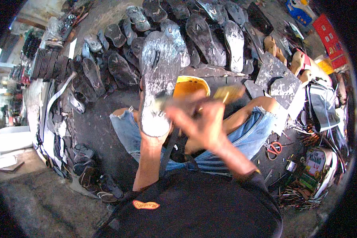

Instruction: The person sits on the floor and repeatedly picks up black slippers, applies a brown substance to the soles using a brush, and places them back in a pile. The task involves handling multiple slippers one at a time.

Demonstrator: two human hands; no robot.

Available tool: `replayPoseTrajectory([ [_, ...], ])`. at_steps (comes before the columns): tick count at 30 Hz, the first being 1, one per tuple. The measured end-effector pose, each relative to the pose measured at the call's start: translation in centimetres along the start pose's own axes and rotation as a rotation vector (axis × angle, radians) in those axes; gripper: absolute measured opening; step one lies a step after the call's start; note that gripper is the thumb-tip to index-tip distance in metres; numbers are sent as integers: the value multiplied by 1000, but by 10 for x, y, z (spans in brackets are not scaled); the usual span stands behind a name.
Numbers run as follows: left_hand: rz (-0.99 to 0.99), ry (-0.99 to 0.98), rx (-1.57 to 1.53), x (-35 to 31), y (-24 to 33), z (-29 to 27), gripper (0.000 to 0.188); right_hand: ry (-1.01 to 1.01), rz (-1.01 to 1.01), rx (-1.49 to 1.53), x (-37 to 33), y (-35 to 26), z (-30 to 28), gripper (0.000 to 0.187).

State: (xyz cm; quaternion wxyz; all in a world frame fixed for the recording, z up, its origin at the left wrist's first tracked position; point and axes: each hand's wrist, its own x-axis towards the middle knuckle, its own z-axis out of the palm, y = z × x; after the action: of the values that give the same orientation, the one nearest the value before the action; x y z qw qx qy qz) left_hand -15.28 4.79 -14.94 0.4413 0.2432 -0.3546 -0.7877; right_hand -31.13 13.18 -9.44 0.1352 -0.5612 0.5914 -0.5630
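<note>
My left hand (150, 141) is closed around the heel end of a shoe sole (160, 65), holding it upright with its face toward me. The sole is dark and streaked with white, and its heel is coated bright white. A brush (186, 106), smeared by motion, is gripped in my right hand (205, 126). The brush's tip lies against the sole's lower middle, and a yellowish part shows at its other end. Just behind my right hand sits a yellow tub (192, 85), partly covered by the hand and brush.
Many dark, white-smeared soles (204, 37) lie in rows across the far side. Cut grey sheets (279, 79) and red-handled scissors (273, 150) are at right. Strips of material (47, 115) and more footwear (89, 174) line the left. My crossed legs in torn jeans (242, 137) frame the work.
</note>
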Motion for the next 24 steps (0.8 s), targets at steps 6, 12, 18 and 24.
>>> replayPoseTrajectory([
  [6, -21, -206, -155, -5, -13, -11, 54, 7, 42, 53, -1, -3, 10, 17],
  [12, -135, -168, -277, -7, -9, -14, 53, -55, -12, -78, 36, 1, -15, 36],
  [18, -209, -155, -593, -21, -9, -32, 40, 314, 81, -258, 82, 21, -17, 35],
  [24, 219, 194, -36, 83, 119, -38, 42, -40, 373, 37, 3, 21, -29, 19],
])
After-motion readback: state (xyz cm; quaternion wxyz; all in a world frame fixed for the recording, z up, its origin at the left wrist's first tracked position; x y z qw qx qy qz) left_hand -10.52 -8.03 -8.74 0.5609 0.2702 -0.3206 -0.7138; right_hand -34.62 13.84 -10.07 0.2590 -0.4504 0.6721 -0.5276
